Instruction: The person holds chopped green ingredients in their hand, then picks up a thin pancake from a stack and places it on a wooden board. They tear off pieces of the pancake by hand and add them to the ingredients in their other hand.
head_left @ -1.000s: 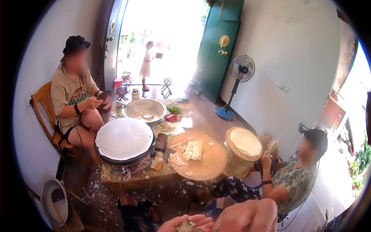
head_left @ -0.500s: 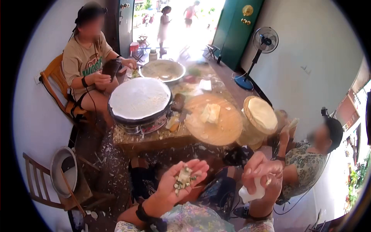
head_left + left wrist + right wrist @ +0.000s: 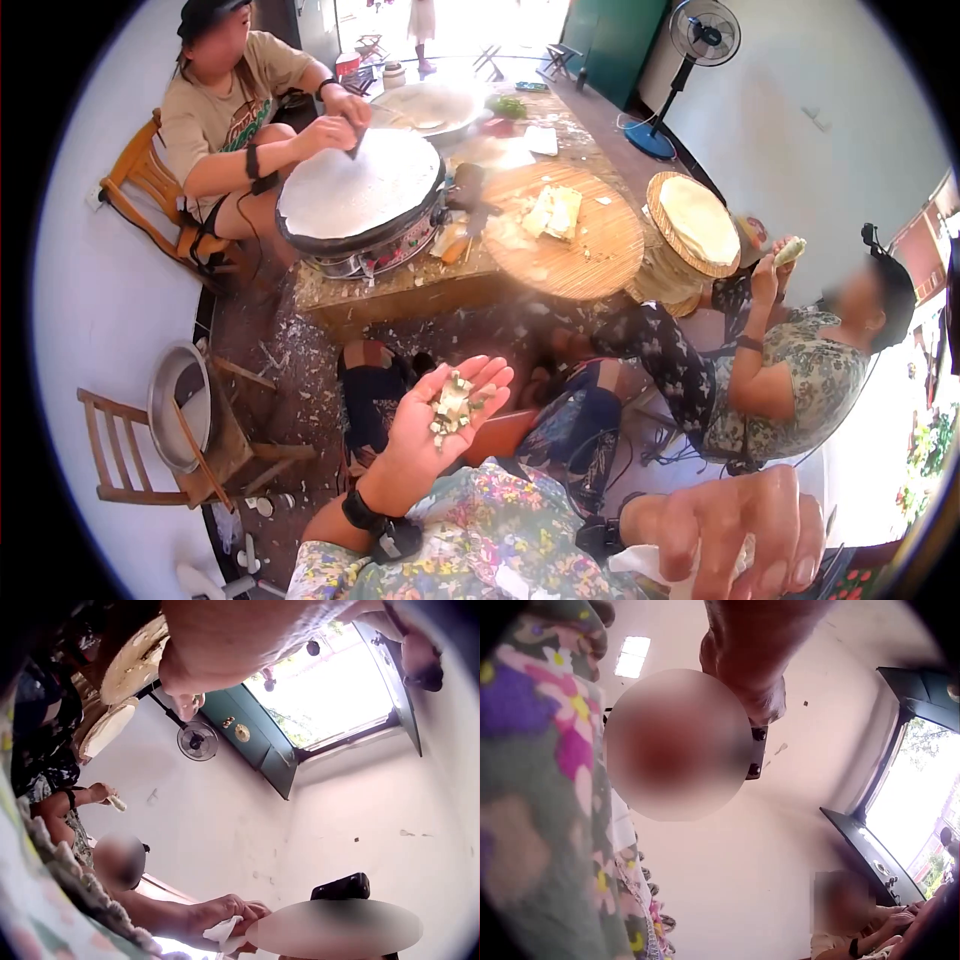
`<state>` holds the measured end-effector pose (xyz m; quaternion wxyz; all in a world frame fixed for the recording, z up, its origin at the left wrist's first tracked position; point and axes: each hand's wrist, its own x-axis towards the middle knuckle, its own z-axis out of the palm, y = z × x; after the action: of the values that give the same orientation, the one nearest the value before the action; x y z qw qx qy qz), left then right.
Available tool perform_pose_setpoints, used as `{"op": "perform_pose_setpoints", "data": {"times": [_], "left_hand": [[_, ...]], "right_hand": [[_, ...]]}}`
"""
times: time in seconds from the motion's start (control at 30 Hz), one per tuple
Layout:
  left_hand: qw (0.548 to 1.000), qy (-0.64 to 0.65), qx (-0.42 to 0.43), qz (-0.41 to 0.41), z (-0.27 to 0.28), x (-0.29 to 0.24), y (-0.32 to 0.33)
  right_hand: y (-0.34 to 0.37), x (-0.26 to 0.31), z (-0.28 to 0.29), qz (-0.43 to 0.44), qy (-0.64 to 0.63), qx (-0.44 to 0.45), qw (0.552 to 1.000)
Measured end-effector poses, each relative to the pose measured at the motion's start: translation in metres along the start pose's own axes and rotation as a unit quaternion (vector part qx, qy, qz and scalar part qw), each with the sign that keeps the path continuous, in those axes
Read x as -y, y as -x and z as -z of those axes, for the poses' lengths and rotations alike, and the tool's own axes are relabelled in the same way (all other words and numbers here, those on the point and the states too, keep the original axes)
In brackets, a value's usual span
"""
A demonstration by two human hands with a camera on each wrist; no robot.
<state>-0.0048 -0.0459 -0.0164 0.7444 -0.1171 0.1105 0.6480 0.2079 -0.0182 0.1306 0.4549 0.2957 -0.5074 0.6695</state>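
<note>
Palm up above the lap, my left hand point(image 3: 430, 420) lies open in the head view, with chopped pale and green food pieces point(image 3: 455, 408) resting on the palm and fingers. At the lower right, my right hand point(image 3: 735, 530) is raised with its fingers curled round a white tissue or wrapper point(image 3: 655, 562); what else it holds is hidden by the fingers. The left wrist view shows the right hand point(image 3: 232, 915) with the white piece point(image 3: 223, 934) close to the wearer's face. In the right wrist view the right hand point(image 3: 750, 660) covers the top.
Ahead, a low table point(image 3: 400, 305) bears a round griddle point(image 3: 360, 190) with a white sheet, a metal bowl point(image 3: 450, 115) and a round board point(image 3: 610, 245) with folded food point(image 3: 555, 213). People sit left and right. A basin point(image 3: 180, 400) stands at left, a fan point(image 3: 705, 35) behind.
My right hand has moved right and down, toward the camera. My left hand has shifted slightly up and left. The person at left now reaches over the griddle with a dark tool.
</note>
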Motion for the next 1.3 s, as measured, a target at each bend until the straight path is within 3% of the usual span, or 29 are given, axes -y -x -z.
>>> {"op": "perform_pose_setpoints", "data": {"times": [0.07, 0.1, 0.23, 0.33, 0.4, 0.5, 0.53, 0.6, 0.63, 0.7, 0.73, 0.8, 0.83, 0.93, 1.13, 1.2, 1.3], "left_hand": [[1.0, -0.002, -0.005, -0.004, 0.001, 0.002, 0.003], [1.0, -0.013, 0.001, -0.008, 0.003, 0.002, 0.004], [1.0, -0.003, 0.003, -0.006, 0.007, 0.005, 0.01], [1.0, 0.009, 0.003, 0.001, 0.008, 0.011, 0.015], [1.0, 0.008, 0.011, 0.003, 0.008, 0.012, 0.019], [1.0, 0.009, 0.014, -0.002, 0.006, 0.015, 0.025], [1.0, 0.01, 0.014, -0.004, 0.005, 0.015, 0.027], [1.0, 0.007, 0.014, -0.005, 0.004, 0.016, 0.028], [1.0, 0.004, 0.013, -0.007, 0.004, 0.017, 0.03], [1.0, 0.005, 0.014, -0.007, 0.005, 0.018, 0.032], [1.0, 0.002, 0.023, -0.006, 0.004, 0.018, 0.032], [0.999, -0.001, 0.035, -0.006, 0.005, 0.019, 0.036], [0.999, -0.002, 0.034, -0.009, 0.004, 0.02, 0.039], [0.999, -0.004, 0.033, -0.015, 0.0, 0.022, 0.044], [0.999, -0.013, 0.047, -0.023, -0.001, 0.021, 0.05], [0.998, -0.021, 0.051, -0.029, -0.002, 0.02, 0.053], [0.998, -0.025, 0.048, -0.037, -0.001, 0.02, 0.055]], "right_hand": [[0.009, -0.006, -0.002, 0.036, 0.021, 0.008, 0.999], [0.009, 0.003, -0.01, -0.004, 0.04, 0.0, 0.999], [0.014, -0.001, -0.028, 0.027, 0.077, -0.01, 0.997], [0.018, -0.011, -0.019, 0.098, 0.025, 0.049, 0.994], [0.018, -0.007, -0.019, 0.094, 0.017, 0.068, 0.993], [0.014, 0.015, -0.04, 0.007, 0.1, 0.014, 0.995], [0.014, 0.015, -0.043, 0.015, 0.116, 0.008, 0.993], [-0.004, -0.011, -0.053, 0.222, 0.11, -0.017, 0.969], [-0.033, -0.052, -0.059, 0.412, 0.079, -0.034, 0.907], [-0.032, -0.053, -0.06, 0.423, 0.048, -0.018, 0.905], [0.003, -0.015, -0.056, 0.246, 0.055, 0.014, 0.968], [0.022, 0.021, -0.051, 0.027, 0.06, 0.054, 0.996], [0.019, 0.029, -0.053, -0.004, 0.058, 0.062, 0.996], [0.022, 0.028, -0.057, -0.006, 0.047, 0.067, 0.997], [0.01, -0.009, -0.067, 0.15, 0.047, 0.068, 0.985], [0.013, -0.011, -0.067, 0.163, 0.04, 0.065, 0.984], [0.005, 0.007, -0.073, 0.072, 0.051, 0.071, 0.994]]}}
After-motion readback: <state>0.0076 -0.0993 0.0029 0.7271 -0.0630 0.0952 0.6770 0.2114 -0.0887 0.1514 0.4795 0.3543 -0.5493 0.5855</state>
